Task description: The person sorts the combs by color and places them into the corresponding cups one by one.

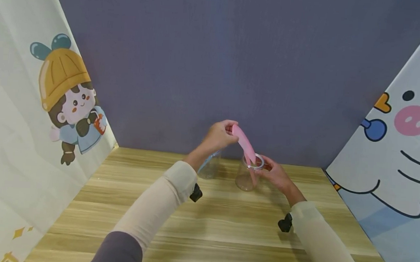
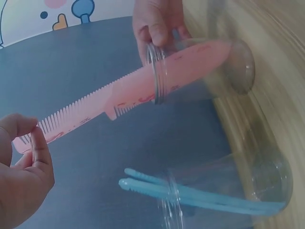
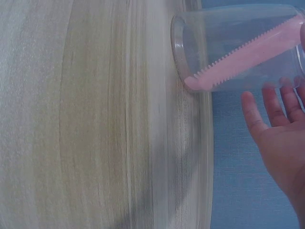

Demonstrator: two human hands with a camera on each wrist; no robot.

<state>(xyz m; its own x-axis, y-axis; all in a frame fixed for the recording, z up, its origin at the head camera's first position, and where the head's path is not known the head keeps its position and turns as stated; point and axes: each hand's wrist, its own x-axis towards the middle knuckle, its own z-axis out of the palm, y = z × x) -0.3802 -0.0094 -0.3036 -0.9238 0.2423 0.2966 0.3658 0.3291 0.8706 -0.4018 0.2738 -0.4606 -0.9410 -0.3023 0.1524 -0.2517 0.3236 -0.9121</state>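
Note:
My left hand (image 1: 221,134) pinches the end of a pink comb (image 2: 71,112) between thumb and fingers. The comb slants down into the mouth of a clear jar (image 1: 244,182), which stands on the table. Another pink toothed piece (image 3: 238,62) leans inside that jar down to its bottom; it overlaps the held comb, seemingly a second comb. My right hand (image 1: 274,173) holds the jar near its rim, thumb on one side and fingers on the other. To the left, partly behind my left wrist, stands a second clear jar (image 1: 210,170) with slender light blue sticks (image 2: 205,198) in it.
The wood-grain table (image 1: 204,233) runs back to a dark grey-blue wall panel (image 1: 213,68). White printed cloths hang on both sides, with a cartoon child (image 1: 77,104) on the left and a pig-nosed figure (image 1: 409,129) on the right.

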